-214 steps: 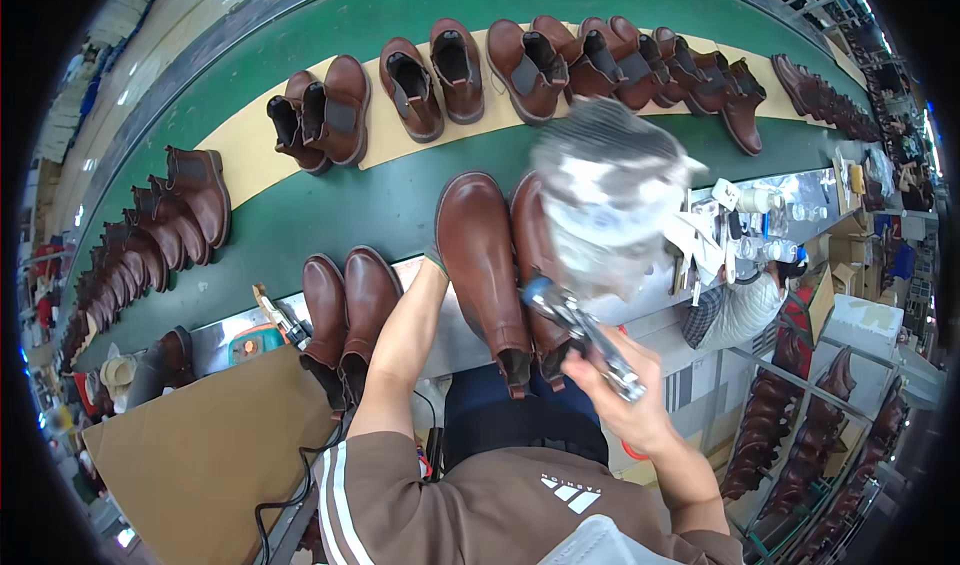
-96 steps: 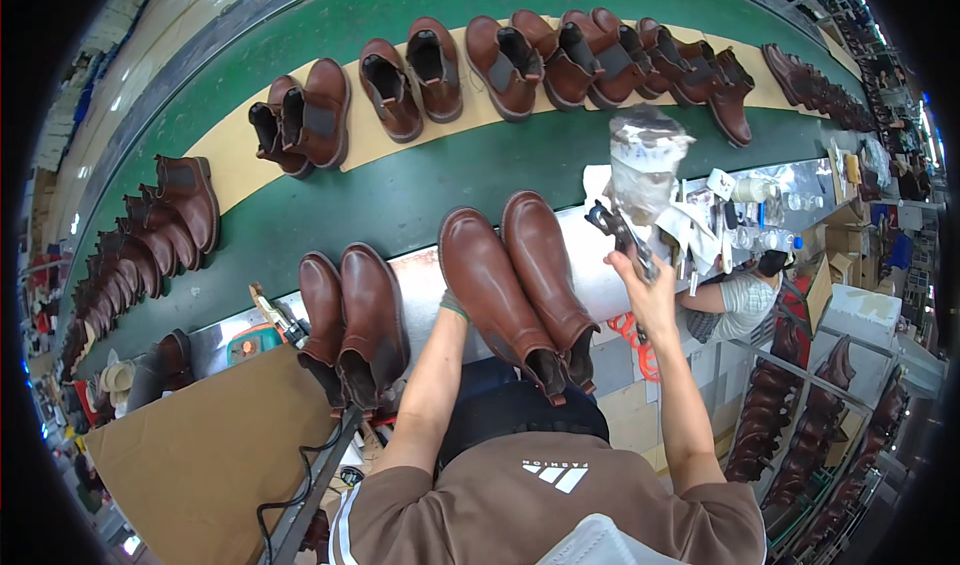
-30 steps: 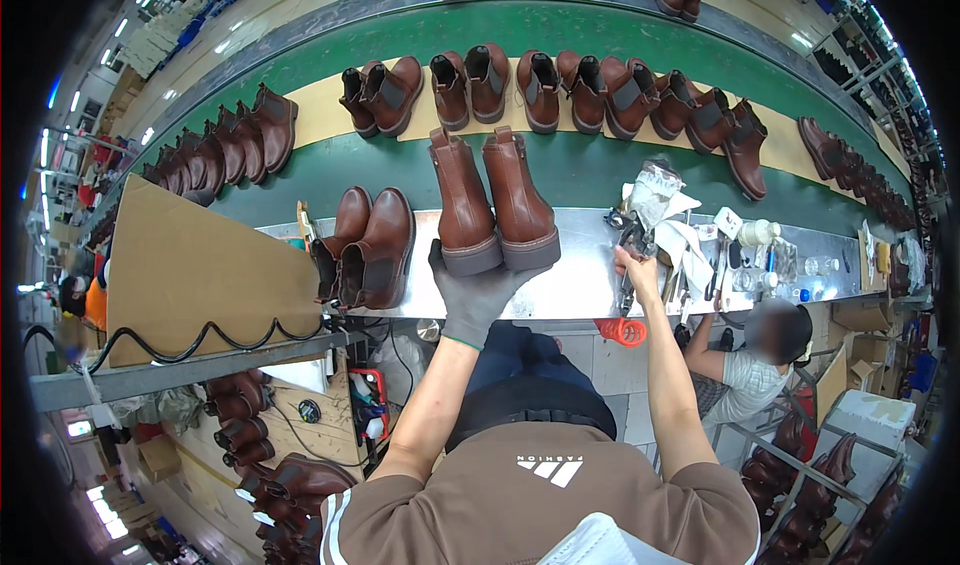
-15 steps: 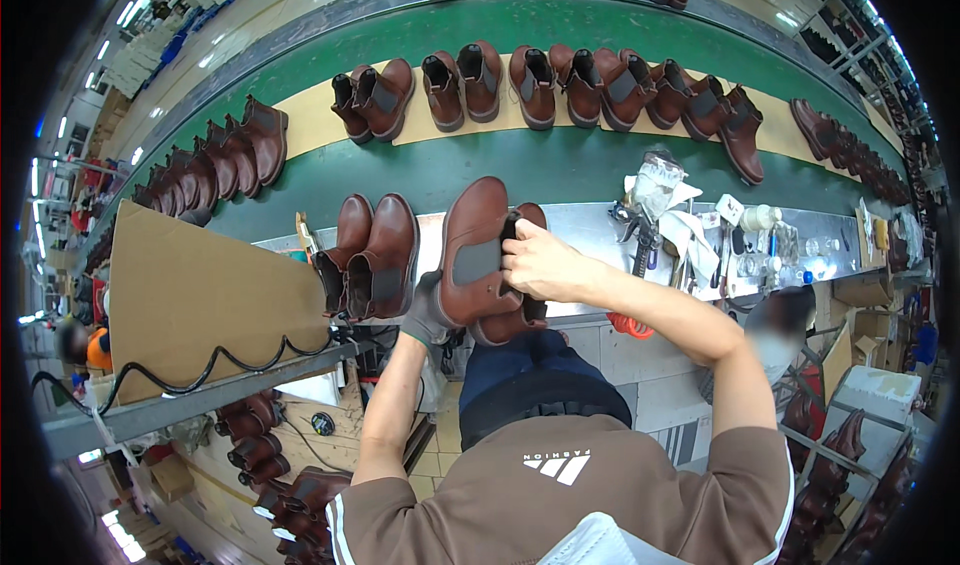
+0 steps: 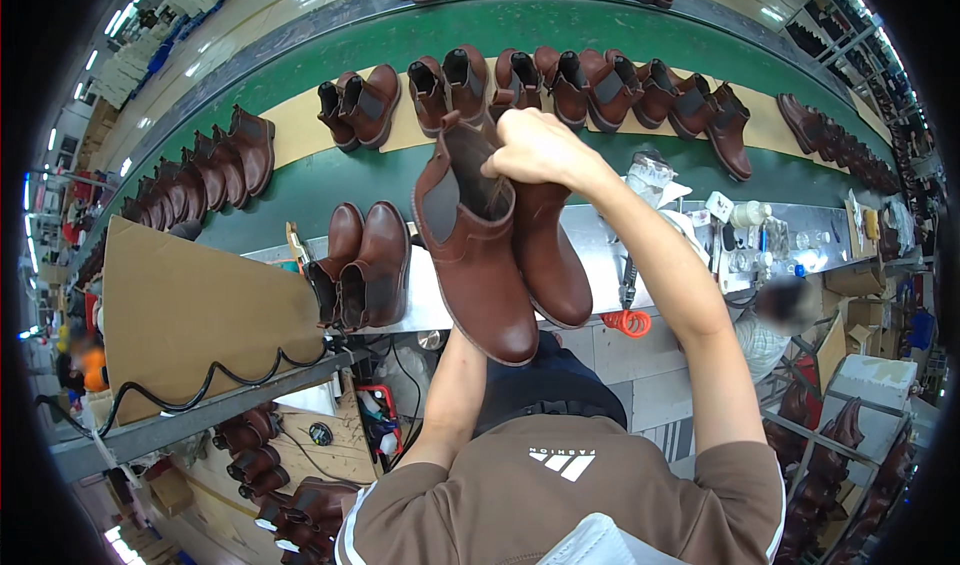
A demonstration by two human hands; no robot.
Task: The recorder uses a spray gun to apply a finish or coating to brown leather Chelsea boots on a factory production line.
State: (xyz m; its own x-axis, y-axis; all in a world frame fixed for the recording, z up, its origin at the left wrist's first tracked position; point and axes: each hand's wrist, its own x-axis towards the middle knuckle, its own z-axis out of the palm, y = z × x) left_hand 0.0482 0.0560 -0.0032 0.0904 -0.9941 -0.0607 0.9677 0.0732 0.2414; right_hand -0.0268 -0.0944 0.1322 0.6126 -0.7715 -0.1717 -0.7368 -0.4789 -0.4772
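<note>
Above green conveyor (image 5: pixel 300 180), right hand (image 5: pixel 540 150) grips brown boots (image 5: pixel 500 245); left hand hidden.

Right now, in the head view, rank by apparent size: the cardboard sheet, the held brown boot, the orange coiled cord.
1. cardboard sheet
2. held brown boot, though it is raised toward the camera, which inflates it
3. orange coiled cord, clearly smallest

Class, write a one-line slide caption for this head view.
Right hand lifts a pair of brown boots above the workbench, beside the green conveyor.
</note>
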